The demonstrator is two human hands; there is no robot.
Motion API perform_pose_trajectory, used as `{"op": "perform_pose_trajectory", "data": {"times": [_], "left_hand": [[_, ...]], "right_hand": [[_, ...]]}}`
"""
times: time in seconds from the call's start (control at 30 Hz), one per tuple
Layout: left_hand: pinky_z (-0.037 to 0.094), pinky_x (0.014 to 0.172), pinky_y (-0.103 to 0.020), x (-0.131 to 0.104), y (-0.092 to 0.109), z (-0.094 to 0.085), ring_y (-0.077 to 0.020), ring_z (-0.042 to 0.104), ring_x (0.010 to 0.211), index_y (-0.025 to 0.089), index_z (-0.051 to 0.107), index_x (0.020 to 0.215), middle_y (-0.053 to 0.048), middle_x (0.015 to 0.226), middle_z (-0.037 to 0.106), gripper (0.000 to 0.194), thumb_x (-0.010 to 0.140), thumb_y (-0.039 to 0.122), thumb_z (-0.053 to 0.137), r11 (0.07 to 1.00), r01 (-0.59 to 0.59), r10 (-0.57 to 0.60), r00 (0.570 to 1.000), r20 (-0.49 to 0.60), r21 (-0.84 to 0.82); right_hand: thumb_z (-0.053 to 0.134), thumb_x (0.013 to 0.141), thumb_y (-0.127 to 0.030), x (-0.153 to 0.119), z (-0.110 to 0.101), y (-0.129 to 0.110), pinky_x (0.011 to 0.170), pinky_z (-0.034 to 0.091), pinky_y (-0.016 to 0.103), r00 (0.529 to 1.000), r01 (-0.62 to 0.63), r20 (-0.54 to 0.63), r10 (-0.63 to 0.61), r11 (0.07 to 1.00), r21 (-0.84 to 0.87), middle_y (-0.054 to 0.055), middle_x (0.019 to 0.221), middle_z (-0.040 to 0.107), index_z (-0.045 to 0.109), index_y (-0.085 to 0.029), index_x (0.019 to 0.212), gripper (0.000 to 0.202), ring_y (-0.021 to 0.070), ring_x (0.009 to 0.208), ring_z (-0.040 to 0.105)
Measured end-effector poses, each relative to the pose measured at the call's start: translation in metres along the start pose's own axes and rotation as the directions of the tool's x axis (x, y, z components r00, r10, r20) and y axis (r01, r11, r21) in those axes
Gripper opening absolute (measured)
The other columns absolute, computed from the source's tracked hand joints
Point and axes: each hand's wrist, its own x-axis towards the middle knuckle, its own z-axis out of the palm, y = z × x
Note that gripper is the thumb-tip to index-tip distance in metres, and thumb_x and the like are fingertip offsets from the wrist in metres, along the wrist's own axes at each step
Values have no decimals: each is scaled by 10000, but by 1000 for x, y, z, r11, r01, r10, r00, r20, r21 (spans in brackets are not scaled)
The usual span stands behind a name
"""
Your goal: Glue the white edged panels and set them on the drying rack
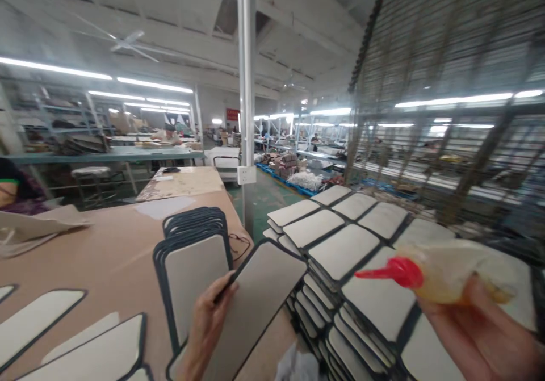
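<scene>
My left hand [213,315] grips the edge of a pale flat panel with a dark border [266,290], thumb on its face, tilted up from the table. Just behind it, a stack of similar dark-edged panels [198,273] leans in a row on the table. At the right, my right hand [481,330] is wrapped round a translucent squeeze bottle [451,267] with yellowish liquid inside. The bottle lies sideways, its red pointed nozzle [395,272] aimed left above the piled panels.
Layered piles of bordered panels [340,250] fill the right side. More panels [93,352] lie at the table's [114,256] front left. Glasses [240,246] rest near its right edge, by a metal post [247,86]. A person's dark sleeve [11,176] shows at far left.
</scene>
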Motion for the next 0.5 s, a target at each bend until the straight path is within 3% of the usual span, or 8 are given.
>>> {"op": "perform_pose_trajectory", "data": {"times": [0.03, 0.07, 0.13, 0.2, 0.3, 0.4, 0.5], "left_hand": [[495, 875, -371, 9, 19, 1, -274, 646, 980, 200, 726, 950, -70, 1020, 727, 326, 721, 404, 619, 997, -68, 62, 972, 226, 19], [504, 845, -352, 16, 38, 4, -268, 652, 956, 198, 731, 957, -70, 1013, 729, 297, 740, 364, 614, 991, -131, 111, 913, 392, 24], [500, 826, -313, 27, 77, 11, -251, 648, 957, 188, 721, 1019, -66, 1025, 725, 296, 779, 296, 583, 978, -209, 162, 741, 652, -6], [491, 810, -271, 32, 110, 21, -232, 644, 954, 185, 698, 1084, -51, 1014, 727, 321, 800, 240, 559, 967, -254, 168, 554, 815, -27], [468, 798, -224, 36, 151, 37, -204, 640, 941, 214, 685, 1116, -19, 1003, 728, 334, 810, 194, 552, 926, -372, 197, 349, 916, -58], [460, 782, -208, 37, 181, 50, -193, 642, 924, 223, 692, 1105, -12, 1012, 725, 328, 814, 171, 549, 876, -469, 235, 210, 949, -114], [463, 781, -206, 34, 205, 61, -190, 643, 928, 235, 676, 1131, -10, 1027, 722, 346, 818, 156, 551, 855, -486, 252, 88, 964, -179]], "right_hand": [[741, 624, -357, 4, 2, -9, 917, 507, 388, 1000, -10, 8, 10, 1000, 21, 5, 1061, 675, 667, -314, 909, 298, 236, 1024, 610], [763, 584, -358, 7, 4, -18, 916, 508, 394, 998, 21, 56, -23, 999, 36, -2, 1045, 683, 670, -321, 896, 327, 244, 1023, 614], [797, 540, -354, 14, 3, -37, 915, 506, 417, 972, 97, 210, -104, 994, 40, -9, 1000, 701, 676, -325, 881, 363, 256, 1004, 626], [828, 504, -343, 17, -3, -54, 899, 510, 436, 933, 169, 319, -168, 985, 22, -12, 936, 719, 682, -322, 864, 388, 262, 945, 651], [858, 425, -338, 15, -16, -78, 822, 542, 436, 920, 186, 357, -161, 982, -35, 3, 908, 729, 692, -307, 814, 424, 269, 857, 675], [867, 374, -352, 7, -27, -98, 763, 556, 403, 918, 180, 374, -135, 980, -87, 36, 913, 730, 694, -291, 826, 487, 272, 839, 680], [865, 368, -349, 0, -35, -113, 736, 555, 382, 907, 189, 400, -128, 975, -118, 49, 857, 732, 685, -282, 896, 562, 258, 794, 684]]}}
